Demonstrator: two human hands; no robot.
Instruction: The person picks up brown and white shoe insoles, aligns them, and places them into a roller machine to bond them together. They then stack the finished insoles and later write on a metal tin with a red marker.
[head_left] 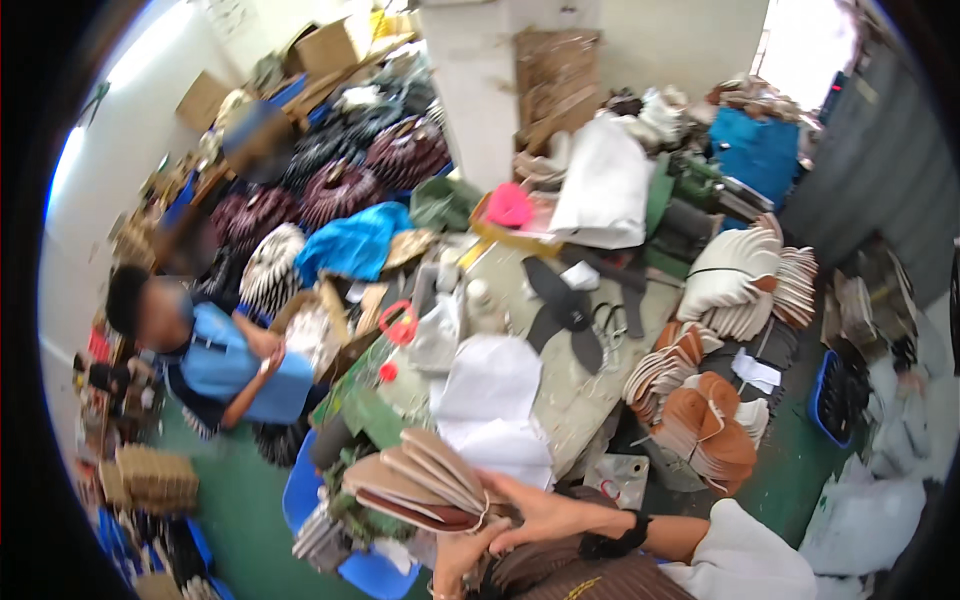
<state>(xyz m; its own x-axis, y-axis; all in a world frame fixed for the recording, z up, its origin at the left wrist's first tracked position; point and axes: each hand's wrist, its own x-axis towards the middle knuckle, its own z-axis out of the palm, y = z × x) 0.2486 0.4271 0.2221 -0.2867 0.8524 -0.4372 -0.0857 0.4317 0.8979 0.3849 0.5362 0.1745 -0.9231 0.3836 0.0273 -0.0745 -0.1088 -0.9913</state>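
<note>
Low in the view, both my hands are around a tied bundle of beige and brown insole-shaped pieces (425,478). Its layers fan out toward the left, and a thin white tie loops round the end near my hands. From below, my left hand (462,556) grips that narrow end; its fingers are partly hidden. My right hand (545,515) lies over the same end from the right, thumb and fingers against the pieces. Just beyond the bundle, white sheets (490,390) lie on the worktable (585,410).
Black sole-shaped pieces (565,310) and scissors (610,322) lie on the table. Stacked white pieces (730,280) and brown pieces (705,430) stand at right. A person in a blue apron (245,365) stands at left. A blue bin (300,485) sits beside the table.
</note>
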